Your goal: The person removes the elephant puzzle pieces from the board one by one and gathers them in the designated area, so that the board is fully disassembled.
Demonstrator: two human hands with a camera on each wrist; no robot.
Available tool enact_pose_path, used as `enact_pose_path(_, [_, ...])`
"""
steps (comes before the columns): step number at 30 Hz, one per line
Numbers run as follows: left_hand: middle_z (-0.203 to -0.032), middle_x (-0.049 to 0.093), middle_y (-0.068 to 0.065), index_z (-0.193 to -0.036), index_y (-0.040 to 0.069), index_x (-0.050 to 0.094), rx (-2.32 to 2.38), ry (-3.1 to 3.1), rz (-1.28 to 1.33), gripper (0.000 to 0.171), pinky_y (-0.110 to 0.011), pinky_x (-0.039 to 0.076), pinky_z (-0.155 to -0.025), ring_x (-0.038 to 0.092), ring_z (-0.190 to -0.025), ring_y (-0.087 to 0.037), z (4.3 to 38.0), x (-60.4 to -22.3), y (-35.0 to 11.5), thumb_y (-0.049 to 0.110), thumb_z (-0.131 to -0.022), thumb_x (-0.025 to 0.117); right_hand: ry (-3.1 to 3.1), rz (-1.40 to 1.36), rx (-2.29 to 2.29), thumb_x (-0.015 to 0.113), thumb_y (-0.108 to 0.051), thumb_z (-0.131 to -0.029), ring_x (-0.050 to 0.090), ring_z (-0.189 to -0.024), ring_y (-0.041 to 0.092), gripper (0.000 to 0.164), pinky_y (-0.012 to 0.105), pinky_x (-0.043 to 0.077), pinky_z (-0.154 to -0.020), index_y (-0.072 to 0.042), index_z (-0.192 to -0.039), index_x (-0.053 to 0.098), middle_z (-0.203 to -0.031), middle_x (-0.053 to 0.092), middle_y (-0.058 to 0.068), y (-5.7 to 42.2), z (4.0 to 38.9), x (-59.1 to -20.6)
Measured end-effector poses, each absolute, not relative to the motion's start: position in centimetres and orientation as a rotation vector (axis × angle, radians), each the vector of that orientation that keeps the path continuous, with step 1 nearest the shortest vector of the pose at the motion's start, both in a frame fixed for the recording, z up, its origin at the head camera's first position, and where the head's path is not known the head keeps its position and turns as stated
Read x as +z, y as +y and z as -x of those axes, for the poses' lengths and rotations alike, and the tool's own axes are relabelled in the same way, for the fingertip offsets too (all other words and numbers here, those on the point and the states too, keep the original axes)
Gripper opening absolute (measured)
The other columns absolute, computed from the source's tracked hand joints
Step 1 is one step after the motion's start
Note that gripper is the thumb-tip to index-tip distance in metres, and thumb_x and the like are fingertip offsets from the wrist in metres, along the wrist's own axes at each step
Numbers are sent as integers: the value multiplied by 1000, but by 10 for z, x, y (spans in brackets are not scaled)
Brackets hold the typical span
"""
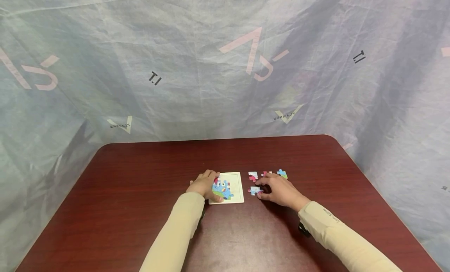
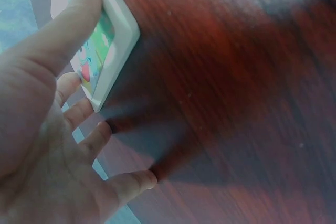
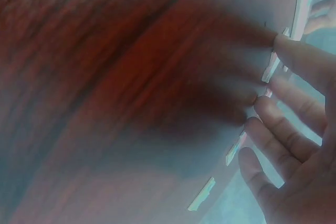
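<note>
A square white puzzle tray point(image 1: 238, 188) lies on the table, partly filled with a blue cartoon picture. My left hand point(image 1: 205, 186) spans its left side: the thumb lies over the front rim, while the fingers spread along the left and far sides. In the left wrist view, some fingertips point(image 2: 152, 178) reach down to the tabletop beside the tray. Right of the tray lies a pale blue puzzle piece point(image 1: 254, 190). My right hand point(image 1: 281, 190) is over its right side, with thumb and index finger apart at its edges and the other fingers loosely bent.
Beyond the right hand lie a white and red piece point(image 1: 252, 176), a partly covered red piece point(image 1: 266, 173) and a blue and green piece point(image 1: 282, 173). The dark red table point(image 1: 147, 162) has rounded far corners. Grey printed fabric point(image 1: 197, 88) hangs behind it and at both sides.
</note>
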State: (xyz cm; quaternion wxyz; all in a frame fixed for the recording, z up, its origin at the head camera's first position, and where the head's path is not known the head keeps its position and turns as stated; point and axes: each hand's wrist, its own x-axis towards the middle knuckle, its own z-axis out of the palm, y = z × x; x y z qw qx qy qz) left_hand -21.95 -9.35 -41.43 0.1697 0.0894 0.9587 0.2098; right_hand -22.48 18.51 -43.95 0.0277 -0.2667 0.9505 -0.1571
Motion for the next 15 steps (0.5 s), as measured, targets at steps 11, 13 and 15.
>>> enact_pose_path(11, [-154,40,-16,-152,8,42,595,2739,-263,89,-71,28,-110,35,-144,-39,217,-412,-93,27,-80,89,2925,864,-558,80,-20,-89,56,-128,37,27,56,48,-99,-11,-114,76,-124,67,12,190,224,-439])
enact_pose_path(13, [-154,40,-16,-152,8,42,591,2741,-261,89,-71,29,-110,36,-143,-40,217,-412,-93,28,-80,89,2920,867,-556,80,-20,-89,56,-128,38,27,56,48,-99,-11,-114,75,-124,67,12,190,224,-439])
enact_pose_path(15, [-154,40,-16,-152,8,42,591,2742,-258,89,-71,29,-110,36,-143,-40,217,-411,-93,27,-80,90,2915,860,-557,80,-21,-89,55,-129,39,29,56,48,-99,-12,-116,75,-127,65,15,190,224,-438])
